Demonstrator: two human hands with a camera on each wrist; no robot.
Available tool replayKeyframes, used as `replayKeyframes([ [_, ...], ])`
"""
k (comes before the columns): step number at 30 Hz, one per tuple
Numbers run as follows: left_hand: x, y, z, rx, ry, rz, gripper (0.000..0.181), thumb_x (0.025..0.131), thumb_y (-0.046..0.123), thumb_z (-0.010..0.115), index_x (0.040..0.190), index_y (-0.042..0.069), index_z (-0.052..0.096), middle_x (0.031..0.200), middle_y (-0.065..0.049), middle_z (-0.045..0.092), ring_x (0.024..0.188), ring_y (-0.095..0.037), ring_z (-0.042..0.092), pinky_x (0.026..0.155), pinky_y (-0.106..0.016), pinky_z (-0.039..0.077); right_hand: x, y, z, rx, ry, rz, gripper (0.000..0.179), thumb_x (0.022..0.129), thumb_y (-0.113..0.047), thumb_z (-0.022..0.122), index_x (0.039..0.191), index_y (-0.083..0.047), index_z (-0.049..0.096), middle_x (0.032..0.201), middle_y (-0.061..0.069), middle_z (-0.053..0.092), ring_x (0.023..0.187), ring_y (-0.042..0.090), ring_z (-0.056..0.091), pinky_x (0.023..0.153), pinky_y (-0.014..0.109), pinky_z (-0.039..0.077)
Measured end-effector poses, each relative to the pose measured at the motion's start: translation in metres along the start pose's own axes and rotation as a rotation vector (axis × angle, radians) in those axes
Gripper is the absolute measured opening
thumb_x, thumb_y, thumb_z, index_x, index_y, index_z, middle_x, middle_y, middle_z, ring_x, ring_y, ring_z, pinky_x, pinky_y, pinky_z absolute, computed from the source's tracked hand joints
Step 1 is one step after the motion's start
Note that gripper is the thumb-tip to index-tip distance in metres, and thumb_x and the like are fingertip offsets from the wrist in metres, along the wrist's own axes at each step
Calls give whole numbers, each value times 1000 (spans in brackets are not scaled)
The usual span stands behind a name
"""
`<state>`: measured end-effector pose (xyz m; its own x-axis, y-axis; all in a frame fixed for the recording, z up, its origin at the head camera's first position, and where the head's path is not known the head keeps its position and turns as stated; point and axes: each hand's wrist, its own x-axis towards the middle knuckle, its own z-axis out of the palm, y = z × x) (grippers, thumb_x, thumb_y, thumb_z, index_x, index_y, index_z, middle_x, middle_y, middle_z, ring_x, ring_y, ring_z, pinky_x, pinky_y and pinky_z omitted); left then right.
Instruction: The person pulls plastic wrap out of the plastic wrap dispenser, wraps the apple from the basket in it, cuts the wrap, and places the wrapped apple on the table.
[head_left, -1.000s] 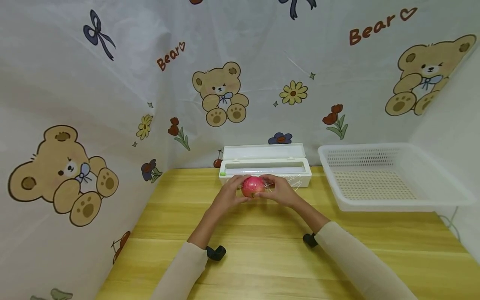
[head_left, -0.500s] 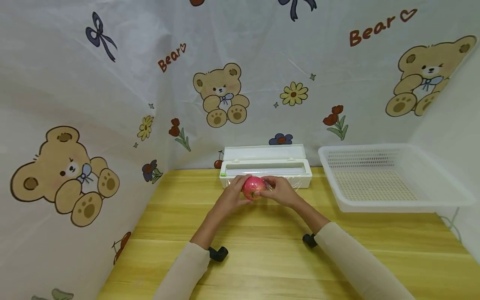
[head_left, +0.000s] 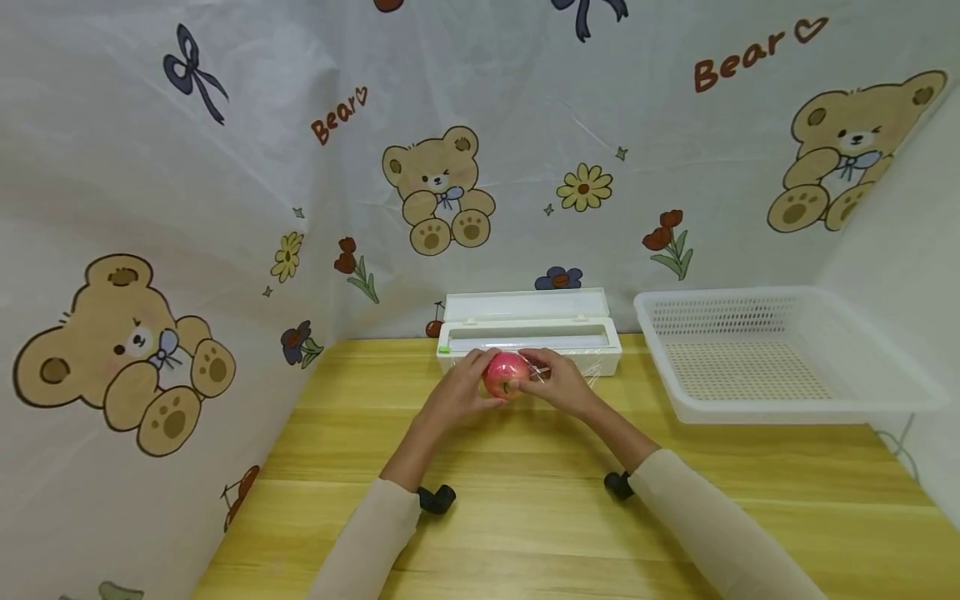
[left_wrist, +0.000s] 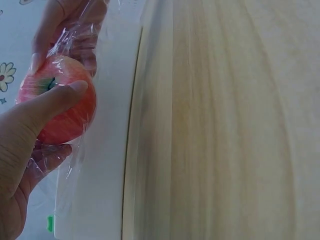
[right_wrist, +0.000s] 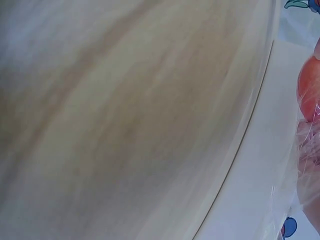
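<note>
A red apple (head_left: pixel 507 375) with its stem end tilted toward me is held up between both hands, in front of a white cling film box (head_left: pixel 611 360). My left hand (head_left: pixel 456 393) grips its left side; in the left wrist view the thumb lies across the top near the stem of the apple (left_wrist: pixel 75 117). My right hand (head_left: pixel 564 385) holds the right side, thumb on the skin. Clear cling film (left_wrist: pixel 92 25) covers the apple and drapes over the right fingers, running down to the box. The right wrist view catches only the edge of the apple (right_wrist: pixel 308 92).
The box's lid (head_left: pixel 525 305) stands raised, with a film roll (head_left: pixel 532 342) inside. A white perforated basket (head_left: pixel 787 408) sits at the right on the wooden table (head_left: pixel 525 517). A bear-printed cloth (head_left: pixel 510 125) hangs behind and at the left.
The apple has turned slightly in the hands, its stem end showing more toward the head camera. Both hands stay in nearly the same place.
</note>
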<state>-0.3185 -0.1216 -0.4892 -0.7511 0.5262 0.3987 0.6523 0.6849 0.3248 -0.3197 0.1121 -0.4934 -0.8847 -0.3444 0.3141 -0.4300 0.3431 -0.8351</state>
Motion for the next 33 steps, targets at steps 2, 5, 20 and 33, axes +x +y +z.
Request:
replayKeyframes([
  [2, 1, -1, 0, -13, -7, -7, 87, 73, 30, 94, 146, 10, 50, 125, -9, 60, 108, -21, 62, 95, -38, 56, -1, -2, 1, -12, 7, 0, 66, 84, -25, 86, 139, -1, 58, 122, 18, 67, 104, 29, 67, 89, 43, 58],
  [5, 2, -3, 0, -46, -12, -15, 88, 73, 32, 94, 146, 10, 50, 125, -8, 60, 108, -20, 61, 95, -36, 56, -3, -4, 0, -33, 13, -29, 74, 82, -22, 87, 143, -1, 53, 121, 18, 66, 104, 29, 67, 90, 44, 58],
  [20, 6, -13, -7, -169, -47, 17, 81, 76, 32, 92, 143, 10, 52, 120, -4, 61, 102, -14, 62, 88, -25, 56, -8, -16, -4, -477, -90, -321, 93, 75, -15, 93, 153, -9, 44, 155, 11, 46, 141, 32, 45, 111, 51, 43],
  [33, 8, -14, -8, -225, -52, 8, 74, 77, 29, 92, 139, 12, 56, 119, 0, 64, 99, -11, 59, 86, -26, 55, -1, -13, 7, -480, -32, -374, 91, 71, -5, 93, 149, -4, 46, 148, 14, 51, 137, 33, 47, 111, 49, 43],
])
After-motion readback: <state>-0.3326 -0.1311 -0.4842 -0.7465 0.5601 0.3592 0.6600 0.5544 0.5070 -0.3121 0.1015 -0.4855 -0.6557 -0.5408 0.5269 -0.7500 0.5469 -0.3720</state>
